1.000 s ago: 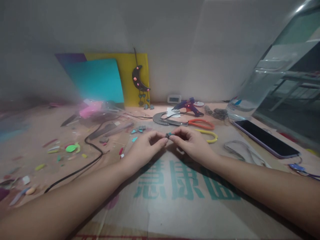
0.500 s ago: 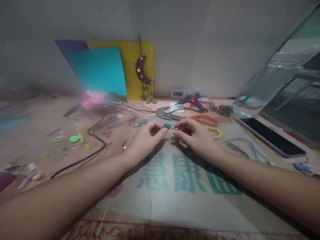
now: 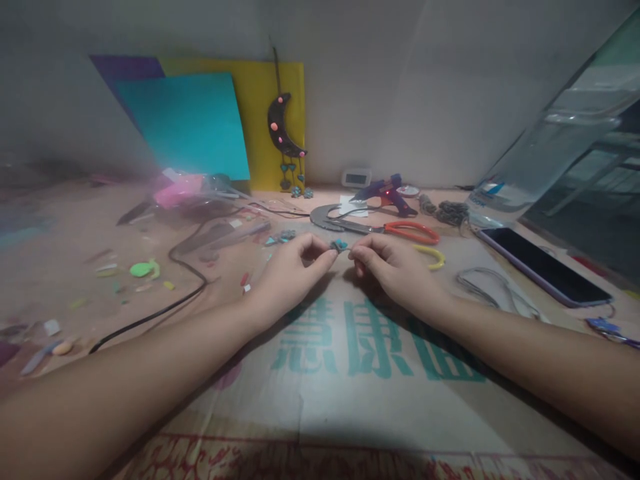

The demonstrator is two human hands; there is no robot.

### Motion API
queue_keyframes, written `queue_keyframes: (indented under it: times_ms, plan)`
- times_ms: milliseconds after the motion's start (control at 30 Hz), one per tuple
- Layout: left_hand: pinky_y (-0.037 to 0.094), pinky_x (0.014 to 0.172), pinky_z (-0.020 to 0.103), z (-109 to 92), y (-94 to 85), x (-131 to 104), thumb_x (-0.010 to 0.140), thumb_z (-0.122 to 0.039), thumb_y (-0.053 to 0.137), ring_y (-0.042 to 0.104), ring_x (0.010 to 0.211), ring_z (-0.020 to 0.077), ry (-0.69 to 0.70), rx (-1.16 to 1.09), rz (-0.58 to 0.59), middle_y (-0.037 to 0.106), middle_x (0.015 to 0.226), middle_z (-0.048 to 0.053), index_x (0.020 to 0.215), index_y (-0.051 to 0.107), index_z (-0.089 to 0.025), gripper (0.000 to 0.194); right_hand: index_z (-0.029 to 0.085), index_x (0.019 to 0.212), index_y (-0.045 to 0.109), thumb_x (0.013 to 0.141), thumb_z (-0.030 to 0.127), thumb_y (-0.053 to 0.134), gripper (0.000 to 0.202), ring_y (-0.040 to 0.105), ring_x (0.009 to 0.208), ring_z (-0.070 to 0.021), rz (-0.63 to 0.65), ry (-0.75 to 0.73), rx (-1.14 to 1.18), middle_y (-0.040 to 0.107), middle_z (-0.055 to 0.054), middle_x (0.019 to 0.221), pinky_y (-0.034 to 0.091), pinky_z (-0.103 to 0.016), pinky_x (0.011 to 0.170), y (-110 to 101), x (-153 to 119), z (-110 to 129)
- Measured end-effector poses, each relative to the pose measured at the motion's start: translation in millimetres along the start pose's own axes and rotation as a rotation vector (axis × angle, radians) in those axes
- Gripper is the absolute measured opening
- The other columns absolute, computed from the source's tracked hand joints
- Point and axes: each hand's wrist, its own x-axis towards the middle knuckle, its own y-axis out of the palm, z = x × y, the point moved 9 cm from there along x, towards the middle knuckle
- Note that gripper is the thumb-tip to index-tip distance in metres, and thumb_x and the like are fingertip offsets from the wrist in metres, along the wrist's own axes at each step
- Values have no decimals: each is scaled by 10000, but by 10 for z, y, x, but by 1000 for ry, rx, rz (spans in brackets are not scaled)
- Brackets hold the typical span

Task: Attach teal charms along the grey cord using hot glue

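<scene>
Between my two hands is a small grey and teal piece point(image 3: 339, 245). My left hand point(image 3: 305, 267) is closed, pinching its left side between thumb and fingertips. A thin grey strand seems to run from the piece to my right hand point(image 3: 385, 263), whose thumb and index finger are pressed together on it. More small grey and teal pieces point(image 3: 283, 237) lie behind my left hand. A grey crescent point(image 3: 327, 217) rests beyond both hands, partly under the blades of red-handled scissors point(image 3: 413, 232).
A purple glue gun point(image 3: 387, 195) with a red light sits at the back. A yellow handle point(image 3: 431, 257) shows by my right hand. At right are a grey cord point(image 3: 483, 287) and a phone point(image 3: 545, 267). A black cable point(image 3: 150, 323) crosses the left, among clay scraps. A decorated moon point(image 3: 285, 127) hangs behind.
The fingertips of my right hand have closed together near the piece. My left hand keeps its pinch. The background has shifted slightly up and left in view.
</scene>
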Motion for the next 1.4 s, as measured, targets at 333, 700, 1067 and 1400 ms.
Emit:
queue_keyframes:
  times_ms: [333,700,1067,1400]
  plan:
    - [426,740,295,72,8,16,871,-345,569,585,790,169,-55,-47,-10,633,807,3,819,597,-176,179,165,965,659,955,350,472,263,567,640,-122,84,-108,-95,661,-6,764,394,-230,575,14,17,72]
    - [421,735,294,159,8,31,876,-400,560,576,791,172,-72,-34,-4,618,801,-3,835,589,-185,220,171,842,558,905,359,537,200,482,610,-114,44,-88,-110,577,9,728,351,-240,551,1,5,26]
    - [428,707,295,76,39,21,854,-348,560,582,761,182,-59,-63,-10,632,786,21,781,571,-176,187,219,1154,505,831,314,594,349,551,581,-80,37,119,383,596,-85,1206,470,-274,546,-22,-29,7]
    - [448,753,307,-22,-8,-9,840,-282,576,606,806,191,-13,4,-58,664,810,27,766,603,-180,129,249,1273,360,774,382,727,633,612,513,-78,262,311,685,596,-88,1173,526,-262,474,384,-137,-149]
